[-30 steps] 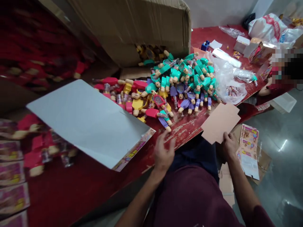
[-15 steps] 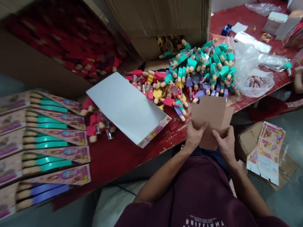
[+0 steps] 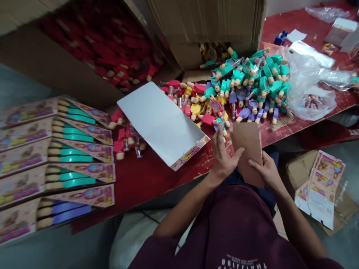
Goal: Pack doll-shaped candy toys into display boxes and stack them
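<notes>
Two hands meet on one brown card [image 3: 248, 147] in the head view, just right of the frame's middle, held upright over the near edge of the red desk [image 3: 134, 179]. We see the left hand [image 3: 223, 158] clasping the card's left edge, thumb laid across its face and fingers stretched upward. The right hand [image 3: 266, 172] grips the card's lower right side, fingertips pressed on its face.

Just above the card a heap of small toys [image 3: 238, 87] in teal, purple, yellow and pink lies on the desk. A white sheet [image 3: 161, 119] with a printed border rests to the left of the heap. Rows of packed pink boxes [image 3: 75, 149] fill the left of the frame. A big cardboard carton [image 3: 207, 22] stands at the top, and a clear plastic bag [image 3: 308, 86] lies at the upper right. Printed flat cartons [image 3: 319, 186] lie on the floor at the lower right.
</notes>
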`<state>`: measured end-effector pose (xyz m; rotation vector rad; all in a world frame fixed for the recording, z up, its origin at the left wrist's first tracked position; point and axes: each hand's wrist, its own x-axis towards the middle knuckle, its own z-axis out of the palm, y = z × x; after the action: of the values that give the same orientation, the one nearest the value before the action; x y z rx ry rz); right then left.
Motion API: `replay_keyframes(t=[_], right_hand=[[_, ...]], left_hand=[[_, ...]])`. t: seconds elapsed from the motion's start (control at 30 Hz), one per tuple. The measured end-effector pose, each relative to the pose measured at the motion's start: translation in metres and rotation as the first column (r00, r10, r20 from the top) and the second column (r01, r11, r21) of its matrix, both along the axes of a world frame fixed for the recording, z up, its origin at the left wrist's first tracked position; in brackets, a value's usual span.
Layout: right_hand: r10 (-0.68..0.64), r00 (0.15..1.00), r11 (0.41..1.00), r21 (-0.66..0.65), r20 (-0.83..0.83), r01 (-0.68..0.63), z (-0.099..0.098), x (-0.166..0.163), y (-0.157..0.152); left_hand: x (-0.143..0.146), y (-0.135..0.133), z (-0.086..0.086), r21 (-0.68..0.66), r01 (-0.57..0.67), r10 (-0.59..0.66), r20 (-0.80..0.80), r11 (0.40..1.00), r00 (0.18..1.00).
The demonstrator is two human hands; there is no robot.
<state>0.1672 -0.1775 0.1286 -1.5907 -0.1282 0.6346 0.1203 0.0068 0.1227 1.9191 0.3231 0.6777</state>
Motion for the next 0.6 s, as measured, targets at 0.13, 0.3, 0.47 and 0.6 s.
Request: replay_keyframes(t=[0.13,0.3,0.47,0.6], right_hand=[[0.161,0.986,0.981,-0.12,0.039,-0.155,-0.007,-0.006,-0.007],[0.214,0.977,0.961,-0.179,0.004,-0.21,-0.018,-0.018,-0.015],[-0.342,0.936,0.94,0.017,0.081,0.342,-0.021,-0.003,-0.013],[-0.77,0.626,0.624,0.357,0.124,0.696,-0.018,0.014,0.01]], left_hand=[[0.011,0.025,0.015,0.377,0.229,-0.244,-0.008,0.897,0.97],[0.024,0.035,0.013,0.122,0.625,-0.584,-0.254,0.771,0.771],[0.017,0.018,0.003,0.0,0.001,-0.001,0.046,1.0,0.999],[0.001,-0.025,-0.014,-0.636,-0.1,0.017,-0.136,0.765,0.991]])
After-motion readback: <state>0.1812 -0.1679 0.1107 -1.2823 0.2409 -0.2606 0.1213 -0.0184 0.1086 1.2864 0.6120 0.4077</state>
